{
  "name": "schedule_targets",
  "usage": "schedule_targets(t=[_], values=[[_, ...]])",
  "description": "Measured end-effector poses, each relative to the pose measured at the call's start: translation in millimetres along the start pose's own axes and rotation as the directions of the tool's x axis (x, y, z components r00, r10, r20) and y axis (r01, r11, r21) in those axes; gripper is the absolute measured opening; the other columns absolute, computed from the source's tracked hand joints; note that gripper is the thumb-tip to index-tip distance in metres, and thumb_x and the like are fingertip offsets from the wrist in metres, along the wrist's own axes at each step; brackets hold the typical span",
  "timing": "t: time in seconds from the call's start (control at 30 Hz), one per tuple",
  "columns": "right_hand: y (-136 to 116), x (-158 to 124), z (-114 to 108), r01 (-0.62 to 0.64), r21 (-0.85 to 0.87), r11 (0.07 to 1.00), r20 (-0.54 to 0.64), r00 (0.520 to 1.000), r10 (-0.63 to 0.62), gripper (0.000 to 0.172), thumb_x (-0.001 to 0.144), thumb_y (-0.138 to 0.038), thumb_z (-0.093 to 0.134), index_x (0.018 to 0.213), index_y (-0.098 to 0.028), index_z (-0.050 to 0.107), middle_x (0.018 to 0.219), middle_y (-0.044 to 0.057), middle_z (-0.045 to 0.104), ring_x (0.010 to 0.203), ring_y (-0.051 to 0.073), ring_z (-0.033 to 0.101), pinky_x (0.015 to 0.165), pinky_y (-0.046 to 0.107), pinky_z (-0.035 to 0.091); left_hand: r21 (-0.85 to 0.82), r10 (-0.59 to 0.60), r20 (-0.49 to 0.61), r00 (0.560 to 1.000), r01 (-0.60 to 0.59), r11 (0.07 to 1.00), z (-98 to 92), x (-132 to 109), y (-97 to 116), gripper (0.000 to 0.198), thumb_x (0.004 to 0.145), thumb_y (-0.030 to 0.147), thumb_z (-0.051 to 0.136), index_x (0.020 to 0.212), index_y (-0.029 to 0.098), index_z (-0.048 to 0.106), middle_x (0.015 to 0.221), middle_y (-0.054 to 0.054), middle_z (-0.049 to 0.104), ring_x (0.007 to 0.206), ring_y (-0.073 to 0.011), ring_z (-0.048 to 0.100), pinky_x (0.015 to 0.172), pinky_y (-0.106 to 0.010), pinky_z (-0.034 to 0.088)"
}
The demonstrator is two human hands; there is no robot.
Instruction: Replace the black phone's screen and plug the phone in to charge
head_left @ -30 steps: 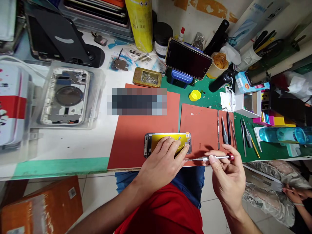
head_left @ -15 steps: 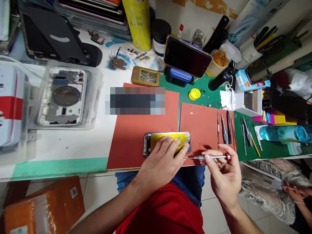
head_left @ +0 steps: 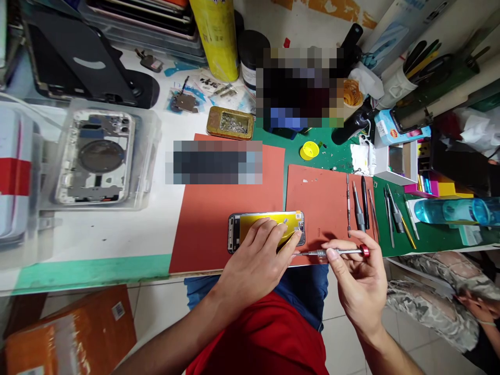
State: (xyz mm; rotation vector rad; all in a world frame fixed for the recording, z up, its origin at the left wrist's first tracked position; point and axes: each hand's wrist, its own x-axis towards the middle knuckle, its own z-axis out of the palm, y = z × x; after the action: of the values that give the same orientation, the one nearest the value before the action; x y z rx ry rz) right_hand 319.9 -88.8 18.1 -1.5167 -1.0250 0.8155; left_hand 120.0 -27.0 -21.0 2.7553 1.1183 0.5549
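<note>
A phone screen (head_left: 288, 216) with a yellow backing lies on the red-brown mat (head_left: 219, 200), near the table's front edge. Over its middle and right part rests my left hand (head_left: 258, 255), fingers bent across the yellow backing and the index finger reaching the right end. The thumb and lower edge are partly hidden. My right hand (head_left: 361, 284) is closed on a thin screwdriver (head_left: 344, 252) with a red cap, held nearly level. Its tip points left, close to my left fingers; whether it touches the screen I cannot tell.
Tweezers (head_left: 358, 208) and slim tools lie right of my right hand. Behind are a yellow cap (head_left: 309, 150), a small tin (head_left: 229, 123) and a pixelated area. A phone housing (head_left: 97, 156) sits in a clear tray at left. A person's camouflage-trousered legs (head_left: 433, 307) show at right.
The whole view has shifted slightly, so the bench things sit a little further left. My hands, the phone screen and the screwdriver keep nearly the same pose.
</note>
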Motion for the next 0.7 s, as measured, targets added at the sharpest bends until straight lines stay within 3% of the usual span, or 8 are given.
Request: schedule_targets(t=[0.5,0.7], values=[[-10,-1,3,0.109,-0.117,0.987,0.032,0.994,-0.106,0.048,0.094,-0.006,0.075,0.134,-0.027,0.060,0.099,0.000,0.083,0.087,0.014,0.082,0.083,0.022,0.069,0.009,0.000,0.033,0.999,-0.001,1.000,0.0,0,0,0.050,0.098,0.018,0.069,0.148,0.020,0.065,0.125,-0.016,0.059,0.122,-0.0379,0.053,0.107,-0.054,0.052],[-12,-1,3,0.097,-0.124,0.988,0.028,0.995,-0.095,0.047,0.094,-0.007,0.076,0.134,-0.026,0.060,0.097,0.000,0.083,0.086,0.015,0.083,0.082,0.024,0.070,-0.009,-0.002,0.028,1.000,0.002,1.000,0.4,0,0,0.048,0.099,0.020,0.068,0.147,0.020,0.066,0.125,-0.016,0.060,0.123,-0.0375,0.053,0.109,-0.054,0.050]])
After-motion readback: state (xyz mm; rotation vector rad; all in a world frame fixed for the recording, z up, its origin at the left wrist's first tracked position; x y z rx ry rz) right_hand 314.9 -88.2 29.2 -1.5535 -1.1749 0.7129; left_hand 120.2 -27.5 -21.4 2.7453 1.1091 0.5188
